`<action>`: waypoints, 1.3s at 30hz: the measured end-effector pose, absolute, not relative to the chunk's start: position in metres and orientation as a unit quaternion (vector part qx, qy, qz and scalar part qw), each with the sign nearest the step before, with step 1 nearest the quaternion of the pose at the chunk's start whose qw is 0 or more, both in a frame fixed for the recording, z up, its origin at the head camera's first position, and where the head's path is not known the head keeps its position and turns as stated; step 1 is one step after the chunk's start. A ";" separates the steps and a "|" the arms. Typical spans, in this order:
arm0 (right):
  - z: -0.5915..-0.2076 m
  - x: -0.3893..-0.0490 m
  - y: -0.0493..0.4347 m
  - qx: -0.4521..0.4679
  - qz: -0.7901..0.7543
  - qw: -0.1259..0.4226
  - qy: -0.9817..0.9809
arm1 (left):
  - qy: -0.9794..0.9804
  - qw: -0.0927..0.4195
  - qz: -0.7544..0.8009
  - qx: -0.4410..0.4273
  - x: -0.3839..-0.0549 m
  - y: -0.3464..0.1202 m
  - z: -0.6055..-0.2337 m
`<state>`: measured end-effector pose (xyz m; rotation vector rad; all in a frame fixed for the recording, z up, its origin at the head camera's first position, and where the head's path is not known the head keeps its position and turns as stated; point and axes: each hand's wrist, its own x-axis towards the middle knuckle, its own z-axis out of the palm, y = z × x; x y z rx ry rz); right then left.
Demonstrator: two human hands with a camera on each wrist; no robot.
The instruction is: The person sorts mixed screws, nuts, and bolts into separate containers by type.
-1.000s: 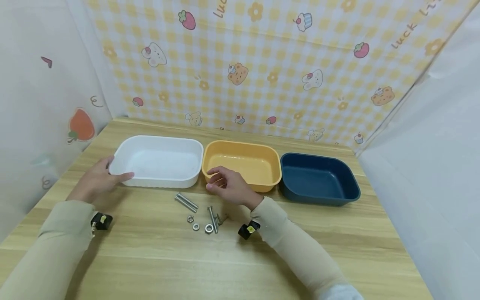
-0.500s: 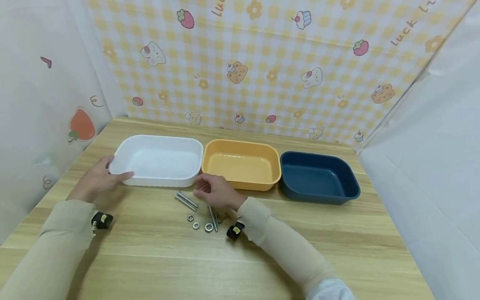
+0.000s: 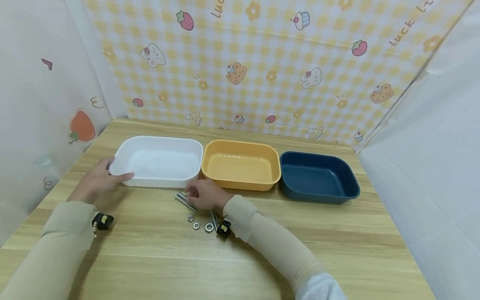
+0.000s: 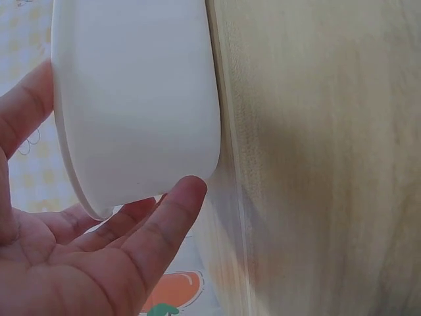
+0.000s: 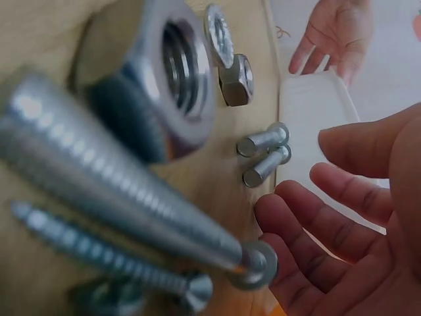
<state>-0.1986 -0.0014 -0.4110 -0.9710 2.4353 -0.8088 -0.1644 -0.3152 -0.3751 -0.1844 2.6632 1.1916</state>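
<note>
My left hand point(image 3: 95, 181) holds the left end of a white plastic bin point(image 3: 161, 182), thumb at the front rim and fingers against the end wall point(image 4: 138, 145). Over the hardware hovers my right hand point(image 3: 205, 195), its fingers slightly bent and nothing between them in the right wrist view. Just beyond its fingertips lie two bolts point(image 5: 266, 141) side by side. Nearer the wrist are a longer bolt point(image 5: 131, 184), a pointed screw point(image 5: 99, 250), a large hex nut point(image 5: 148, 72), a smaller nut point(image 5: 238, 80) and a serrated ring point(image 5: 219, 36).
A yellow bin point(image 3: 241, 184) touches or nearly touches the white one, and a dark blue bin point(image 3: 318, 196) stands to its right. All sit on a wooden table point(image 3: 168, 266) before a checked cloth backdrop point(image 3: 270, 54). White sheeting point(image 3: 431, 166) hangs at both sides.
My right hand has moved left and toward me, from the yellow bin's front rim to above the bolts. The left hand stays on the white bin.
</note>
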 end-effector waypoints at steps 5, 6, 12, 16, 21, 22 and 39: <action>-0.408 -0.198 -0.009 -0.353 -0.251 0.189 0.881 | 0.905 0.113 0.406 -0.061 -0.164 -0.314 -0.374; -0.407 -0.198 -0.011 -0.354 -0.244 0.189 0.883 | 0.906 0.113 0.403 -0.062 -0.164 -0.314 -0.373; -0.408 -0.199 -0.016 -0.358 -0.218 0.186 0.889 | 0.908 0.110 0.398 -0.061 -0.163 -0.314 -0.373; -0.410 -0.199 -0.019 -0.364 -0.214 0.178 0.889 | 0.910 0.105 0.399 -0.051 -0.163 -0.314 -0.374; -0.407 -0.196 -0.020 -0.361 -0.199 0.176 0.894 | 0.910 0.102 0.398 -0.056 -0.163 -0.313 -0.376; -0.406 -0.195 -0.020 -0.360 -0.197 0.177 0.895 | 0.910 0.101 0.398 -0.058 -0.162 -0.313 -0.376; -0.406 -0.193 -0.025 -0.387 -0.169 0.160 0.892 | 0.907 0.094 0.407 -0.048 -0.162 -0.315 -0.376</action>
